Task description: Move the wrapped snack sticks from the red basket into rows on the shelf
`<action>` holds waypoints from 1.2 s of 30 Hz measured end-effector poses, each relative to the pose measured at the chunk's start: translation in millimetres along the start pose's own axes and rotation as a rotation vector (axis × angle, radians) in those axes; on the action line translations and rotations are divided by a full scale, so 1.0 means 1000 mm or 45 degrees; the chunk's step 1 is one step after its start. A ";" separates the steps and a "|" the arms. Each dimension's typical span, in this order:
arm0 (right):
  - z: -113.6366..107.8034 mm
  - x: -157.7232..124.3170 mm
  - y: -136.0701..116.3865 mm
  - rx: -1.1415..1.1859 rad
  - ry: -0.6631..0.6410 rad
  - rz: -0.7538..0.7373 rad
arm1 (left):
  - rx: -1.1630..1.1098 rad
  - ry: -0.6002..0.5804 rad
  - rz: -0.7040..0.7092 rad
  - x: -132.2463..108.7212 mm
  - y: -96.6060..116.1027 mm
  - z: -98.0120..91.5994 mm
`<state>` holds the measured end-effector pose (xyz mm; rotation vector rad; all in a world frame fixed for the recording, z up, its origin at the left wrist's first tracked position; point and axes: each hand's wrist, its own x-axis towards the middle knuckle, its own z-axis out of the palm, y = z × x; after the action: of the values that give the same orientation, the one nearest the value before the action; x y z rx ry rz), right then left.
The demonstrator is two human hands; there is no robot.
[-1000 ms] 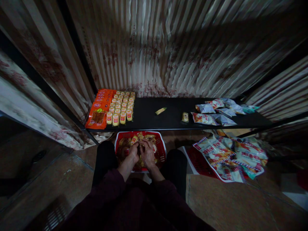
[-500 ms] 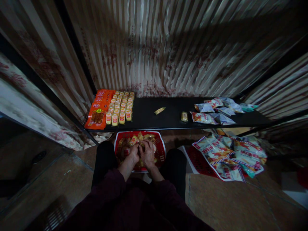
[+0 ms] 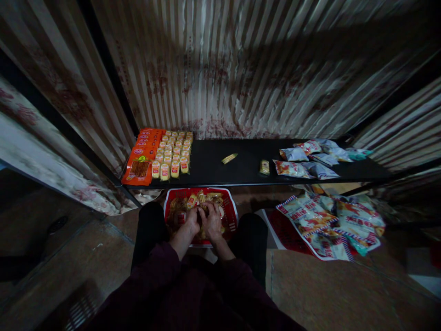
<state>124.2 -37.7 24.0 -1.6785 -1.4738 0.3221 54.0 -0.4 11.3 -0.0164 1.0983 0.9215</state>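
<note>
Between my knees stands a red basket (image 3: 234,205) with a white rim, full of small snack packets (image 3: 192,201) in clear wrappers. My left hand (image 3: 192,221) and my right hand (image 3: 211,221) are over its middle, close together with fingers curled and tips nearly meeting. Whatever they pinch is hidden by the fingers and too dark to name. Above the basket, a black shelf (image 3: 210,172) carries rows of small yellow wrapped cakes (image 3: 175,168) at its left.
Orange snack bags (image 3: 141,158) lie at the shelf's left end. A slim packet (image 3: 229,158) and a small wrapped snack (image 3: 264,167) lie farther right, before several pale bags (image 3: 292,169). On the floor at right, another basket (image 3: 292,232) overflows with large bags (image 3: 312,214). Black posts (image 3: 106,64) frame the shelf.
The fingers of both hands have shifted slightly over the basket. A yellowish packet that showed by the fingertips is less visible now. The items on the shelf stay as they were.
</note>
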 end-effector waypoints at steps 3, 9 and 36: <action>0.000 -0.001 0.002 -0.039 0.015 0.039 | 0.006 0.015 -0.054 -0.001 0.001 0.001; 0.003 -0.001 0.010 -0.039 0.034 0.064 | -0.058 -0.042 -0.075 -0.005 0.003 0.002; 0.006 -0.003 0.029 0.053 0.130 0.185 | 0.509 -0.030 0.507 -0.009 -0.002 -0.003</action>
<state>139.1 -35.6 -1.6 -1.7466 -1.2655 0.3388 52.0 -9.2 16.0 0.5572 1.2717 1.0335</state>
